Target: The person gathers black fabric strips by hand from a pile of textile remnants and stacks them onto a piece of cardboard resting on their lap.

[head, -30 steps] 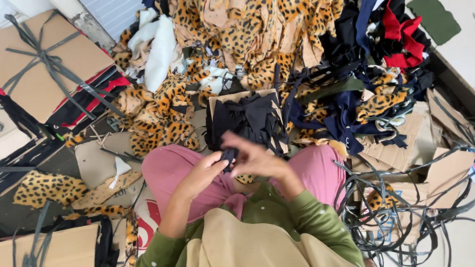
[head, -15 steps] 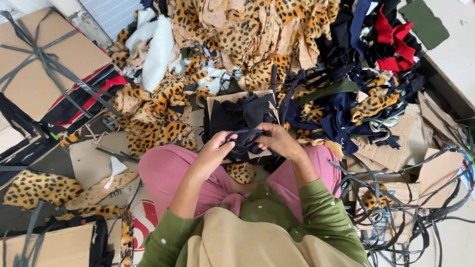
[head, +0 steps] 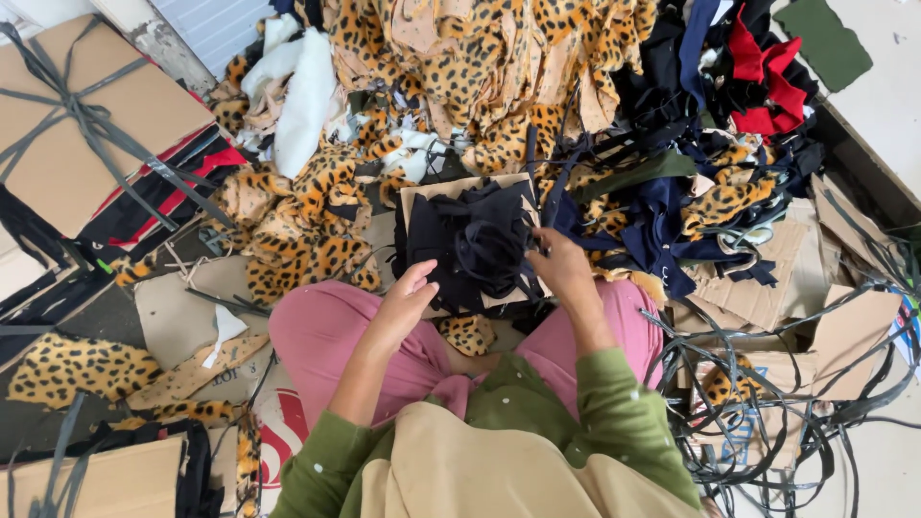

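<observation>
I sit on the floor in pink trousers and green sleeves. In front of my knees lies a cardboard sheet (head: pixel 422 197) with a heap of black fabric pieces (head: pixel 470 245) on it. My right hand (head: pixel 561 270) reaches to the right edge of that heap, its fingers curled on a black fabric piece there. My left hand (head: pixel 405 302) hovers at the heap's near left corner, with its fingers apart and nothing in it. A small leopard-print scrap (head: pixel 468 334) lies between my knees.
A big mound of leopard-print cloth (head: pixel 480 67) rises behind the heap, with dark blue, black and red cloth (head: pixel 729 105) at the right. Strapped cardboard bundles (head: pixel 86 125) lie at the left. Loose black straps (head: pixel 767 412) and cardboard scraps (head: pixel 844 336) lie at the right.
Both hands held a small black piece close over my lap. They have since moved forward to the black heap; the left hand has let go and the right hand rests at the heap's edge.
</observation>
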